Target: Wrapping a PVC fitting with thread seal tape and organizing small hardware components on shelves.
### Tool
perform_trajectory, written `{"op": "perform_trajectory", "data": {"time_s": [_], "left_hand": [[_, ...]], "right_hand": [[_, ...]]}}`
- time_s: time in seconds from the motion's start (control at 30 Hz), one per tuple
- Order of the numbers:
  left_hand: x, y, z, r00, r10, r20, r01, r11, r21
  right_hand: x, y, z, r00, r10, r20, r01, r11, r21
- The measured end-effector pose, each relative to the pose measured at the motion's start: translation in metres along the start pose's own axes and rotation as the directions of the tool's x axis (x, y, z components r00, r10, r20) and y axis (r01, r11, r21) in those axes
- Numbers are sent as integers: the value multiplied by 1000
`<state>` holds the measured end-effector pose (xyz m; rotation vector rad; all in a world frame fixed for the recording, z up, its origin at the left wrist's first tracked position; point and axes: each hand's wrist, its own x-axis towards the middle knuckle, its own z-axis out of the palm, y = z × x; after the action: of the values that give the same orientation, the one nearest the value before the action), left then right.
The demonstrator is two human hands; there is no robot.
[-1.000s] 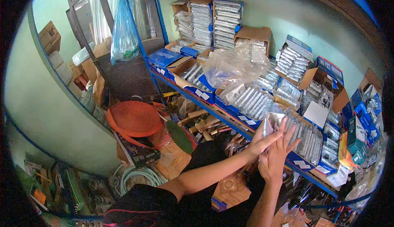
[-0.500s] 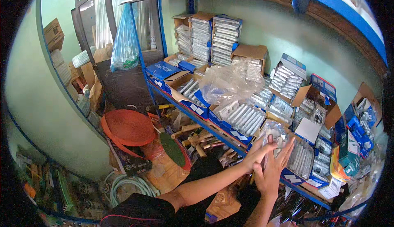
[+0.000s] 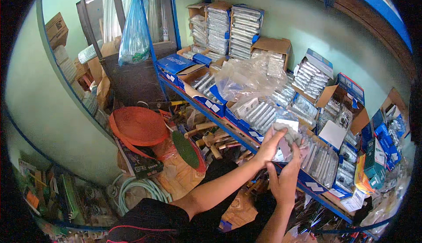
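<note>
A clear plastic packet with a white card and greyish pieces in it is between my hands, just above the front of the shelf. My left hand grips its left side, thumb lying over the top face. My right hand cups the packet's lower right side, fingertips against the plastic and thumb apart, pointing up to the left. Just behind and right of them stands an open blue box of plastic-wrapped metal pieces. Another such box is behind to the left. The fingers' undersides are hidden.
A loose clear plastic bag lies over the boxes. Stacked packets stand at the back. The shelf's blue front edge runs below my hands. Left on the floor are an orange strap roll, wooden handles and a coiled hose.
My hands have shifted left and up slightly. The packet has turned, showing its white card, and my right fingers, outstretched before, now bend against its side. The view has tilted a little.
</note>
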<state>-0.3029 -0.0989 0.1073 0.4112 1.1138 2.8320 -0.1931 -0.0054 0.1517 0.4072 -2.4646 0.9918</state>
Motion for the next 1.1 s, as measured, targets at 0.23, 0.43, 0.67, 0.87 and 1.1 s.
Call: {"op": "perform_trajectory", "data": {"time_s": [0.23, 0.43, 0.67, 0.87, 1.1], "left_hand": [[-22, -9, 12, 983, -181, 37, 149, 895, 421], [-25, -2, 12, 996, -42, 73, 31, 989, 144], [-24, 18, 42, 989, -142, -50, 136, 984, -112], [-20, 17, 22, 783, 597, 176, -548, 529, 648], [-28, 55, 40, 474, 251, 844, -870, -17, 493]], "right_hand": [[5, 13, -8, 963, 15, -270, -22, 999, -23], [14, 47, -15, 766, 477, -432, 81, 595, 800], [12, 14, -10, 970, 78, -232, 8, 936, 351], [9, 20, -4, 927, 91, -363, 28, 950, 311], [10, 23, -15, 922, -15, -387, 119, 961, 248]]}}
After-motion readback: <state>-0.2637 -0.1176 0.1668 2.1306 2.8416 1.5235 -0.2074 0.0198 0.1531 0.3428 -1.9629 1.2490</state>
